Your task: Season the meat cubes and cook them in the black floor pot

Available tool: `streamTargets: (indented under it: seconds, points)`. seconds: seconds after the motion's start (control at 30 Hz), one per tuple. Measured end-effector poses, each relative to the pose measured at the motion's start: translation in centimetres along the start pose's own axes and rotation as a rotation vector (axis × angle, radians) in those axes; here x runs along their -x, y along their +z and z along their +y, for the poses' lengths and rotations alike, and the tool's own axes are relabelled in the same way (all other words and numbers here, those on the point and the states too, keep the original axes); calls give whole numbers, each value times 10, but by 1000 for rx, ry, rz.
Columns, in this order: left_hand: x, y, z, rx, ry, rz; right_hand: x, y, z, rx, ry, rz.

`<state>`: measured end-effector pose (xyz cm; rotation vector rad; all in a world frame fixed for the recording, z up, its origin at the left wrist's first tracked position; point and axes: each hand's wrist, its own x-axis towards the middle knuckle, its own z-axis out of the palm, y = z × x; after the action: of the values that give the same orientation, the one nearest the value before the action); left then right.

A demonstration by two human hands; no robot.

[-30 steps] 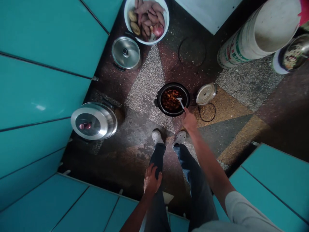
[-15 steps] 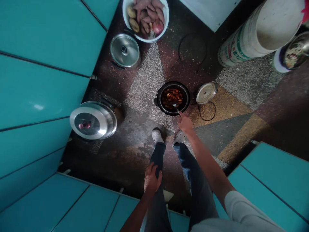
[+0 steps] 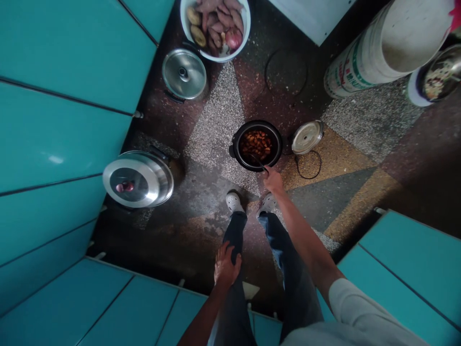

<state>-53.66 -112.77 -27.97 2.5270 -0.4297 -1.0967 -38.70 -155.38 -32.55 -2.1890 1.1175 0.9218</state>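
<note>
A black pot (image 3: 236, 144) of reddish-brown food stands on the floor just ahead of my feet. My right hand (image 3: 272, 180) reaches down to its near rim and grips the handle of a spoon (image 3: 260, 164) whose bowl dips into the food. My left hand (image 3: 226, 265) rests flat on my left thigh, fingers spread, holding nothing. The pot's metal lid (image 3: 307, 137) lies on the floor to its right.
A large lidded steel pot (image 3: 137, 179) sits at left, a smaller lidded pot (image 3: 184, 74) beyond it. A white bowl of sweet potatoes (image 3: 215, 26) is at the top. A white sack (image 3: 378, 50) and a bowl (image 3: 437, 77) stand at right. Teal cabinets flank both sides.
My right hand drew back toward the pot's near rim, and the spoon went from lifted and pale above the food to sunk low at the near edge.
</note>
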Motion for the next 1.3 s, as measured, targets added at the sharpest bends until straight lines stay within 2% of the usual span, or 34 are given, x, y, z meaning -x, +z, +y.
streamTargets:
  seconds: [0.17, 0.27, 0.4, 0.57, 0.67, 0.77, 0.83, 1.0, 1.13, 1.3]
  points:
    - [1, -1, 0, 9, 5, -12, 9, -14, -5, 86, 4, 40]
    - [1, -2, 0, 6, 8, -2, 8, -20, -17, 187, -50, 41]
    - [1, -2, -1, 1, 17, 3, -2, -25, -30, 263, -97, 0]
    - [0, -1, -3, -10, 19, -1, -18, -36, -30, 243, -100, 134]
    - [0, -1, -3, -5, 20, 0, -34, -41, -25, 231, -99, 119]
    - [0, -1, -3, 5, 13, 1, -34, -38, -12, 223, -34, 107]
    - [-1, -2, -2, 14, 11, 2, -23, -33, -1, 212, 24, 111]
    - [-2, -2, -2, 27, 19, 3, 3, -27, 19, 149, 100, 25]
    - [-2, -2, -2, 21, 6, -10, 10, -15, 11, 119, 55, 101]
    - [-3, -1, -5, 9, -5, -24, 6, -1, -12, 52, -15, -6]
